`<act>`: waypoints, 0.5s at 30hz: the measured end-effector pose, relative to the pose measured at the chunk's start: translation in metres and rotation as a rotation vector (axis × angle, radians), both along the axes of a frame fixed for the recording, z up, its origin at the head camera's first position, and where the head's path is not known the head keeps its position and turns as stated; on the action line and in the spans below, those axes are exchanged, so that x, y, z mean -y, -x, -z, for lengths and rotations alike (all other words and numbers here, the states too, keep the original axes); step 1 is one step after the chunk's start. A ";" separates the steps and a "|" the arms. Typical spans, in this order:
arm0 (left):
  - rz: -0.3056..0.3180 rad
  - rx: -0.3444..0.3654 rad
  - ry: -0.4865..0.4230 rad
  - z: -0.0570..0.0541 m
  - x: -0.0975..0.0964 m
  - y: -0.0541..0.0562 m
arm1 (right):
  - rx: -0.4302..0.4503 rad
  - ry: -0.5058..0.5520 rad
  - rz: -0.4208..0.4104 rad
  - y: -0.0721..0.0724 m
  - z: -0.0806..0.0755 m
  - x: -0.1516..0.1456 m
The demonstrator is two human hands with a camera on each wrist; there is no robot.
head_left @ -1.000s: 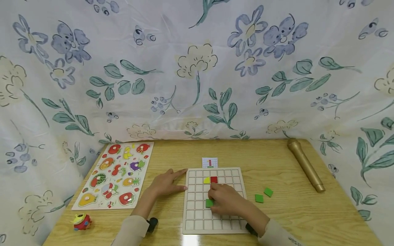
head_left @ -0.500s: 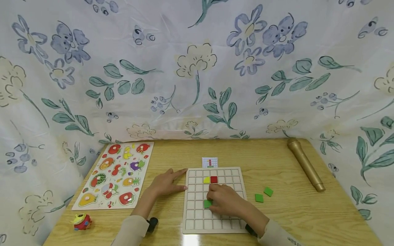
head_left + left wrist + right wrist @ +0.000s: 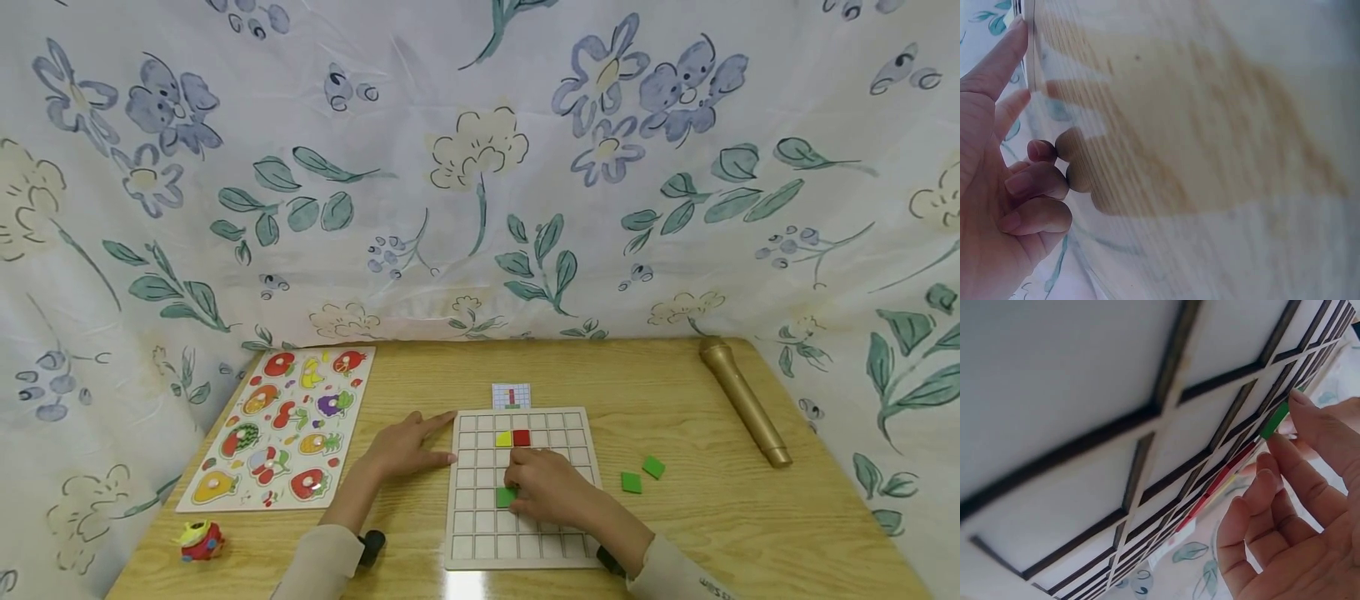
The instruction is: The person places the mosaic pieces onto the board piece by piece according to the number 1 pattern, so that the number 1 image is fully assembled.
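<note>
A wooden grid board (image 3: pixel 485 523) lies on the table with a yellow tile (image 3: pixel 503 439) and a red tile (image 3: pixel 521 437) in its upper rows. My right hand (image 3: pixel 551 490) is over the board's middle. It pinches a green square tile (image 3: pixel 506 497) between thumb and index finger, low over a cell left of the hand; the right wrist view shows the tile (image 3: pixel 1274 420) edge-on beside red ones (image 3: pixel 1216 481). At the board's left edge, my left hand (image 3: pixel 401 448) touches the rim with extended thumb and index finger; its other fingers (image 3: pixel 1038 181) are bent against the table.
Two loose green tiles (image 3: pixel 642 475) lie right of the board. A small printed grid card (image 3: pixel 512 396) sits at its far edge. To the left are a fruit puzzle board (image 3: pixel 300 462) and a small toy figure (image 3: pixel 201 542); a gold microphone (image 3: pixel 745 402) lies far right.
My right hand has shifted slightly left with the green tile, then stayed nearly still over the same spot. The left hand keeps its place at the board's edge.
</note>
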State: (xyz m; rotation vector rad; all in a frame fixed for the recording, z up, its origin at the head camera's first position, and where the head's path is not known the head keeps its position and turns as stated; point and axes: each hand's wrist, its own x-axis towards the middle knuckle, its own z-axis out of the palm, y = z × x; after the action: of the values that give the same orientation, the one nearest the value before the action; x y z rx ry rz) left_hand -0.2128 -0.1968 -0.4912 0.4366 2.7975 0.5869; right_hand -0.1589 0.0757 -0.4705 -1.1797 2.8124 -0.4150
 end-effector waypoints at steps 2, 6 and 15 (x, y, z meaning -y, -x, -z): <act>-0.002 0.003 0.000 0.001 0.000 0.000 | 0.013 0.007 0.007 0.001 0.000 0.000; -0.004 0.005 0.007 0.001 0.000 0.000 | 0.041 0.026 0.021 0.001 -0.001 0.000; -0.003 0.006 0.009 -0.001 0.000 0.000 | 0.069 0.053 0.026 0.001 -0.001 0.000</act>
State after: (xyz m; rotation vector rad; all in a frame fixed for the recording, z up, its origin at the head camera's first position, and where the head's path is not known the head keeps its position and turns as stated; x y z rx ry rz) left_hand -0.2125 -0.1965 -0.4904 0.4278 2.7951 0.5755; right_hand -0.1603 0.0761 -0.4694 -1.1158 2.7769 -0.5246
